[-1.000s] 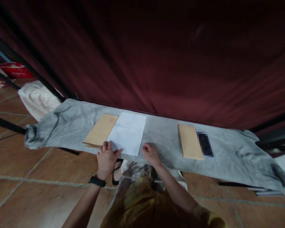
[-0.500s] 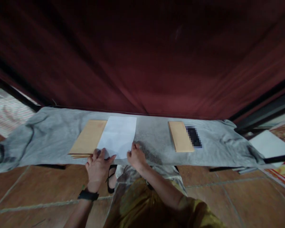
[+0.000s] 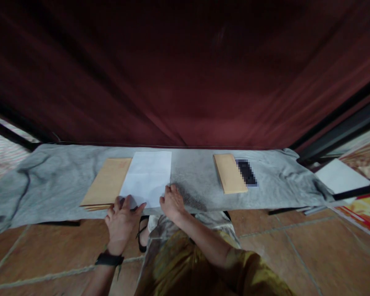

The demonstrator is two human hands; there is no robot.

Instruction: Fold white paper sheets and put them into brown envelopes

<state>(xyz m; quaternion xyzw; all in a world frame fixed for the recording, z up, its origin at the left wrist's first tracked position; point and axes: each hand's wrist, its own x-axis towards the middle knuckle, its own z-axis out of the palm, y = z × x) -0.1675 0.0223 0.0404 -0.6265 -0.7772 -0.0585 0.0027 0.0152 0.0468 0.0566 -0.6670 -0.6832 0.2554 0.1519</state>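
A white sheet of paper (image 3: 148, 174) lies flat on a grey cloth, its left edge overlapping a stack of brown envelopes (image 3: 106, 183). My left hand (image 3: 122, 222), wearing a dark wristband, rests with spread fingers on the sheet's near left corner, beside the envelopes. At the near right edge of the paper, my right hand (image 3: 173, 202) has its fingers curled together and appears to grip that edge; the fingertips are partly hidden. Farther right lies another brown envelope or pile of them (image 3: 230, 174), well apart from both hands.
A pixelated dark phone-like object (image 3: 247, 172) touches the right-hand envelopes. The grey cloth (image 3: 197, 164) covers a long narrow table. Behind it hangs a dark red curtain (image 3: 185, 90). Dark frame bars (image 3: 342, 119) slant at the right, near a white panel (image 3: 342, 176).
The camera view has tilted and shifted slightly, so the table items appear a little farther left. Both hands stay at the same places on the paper.
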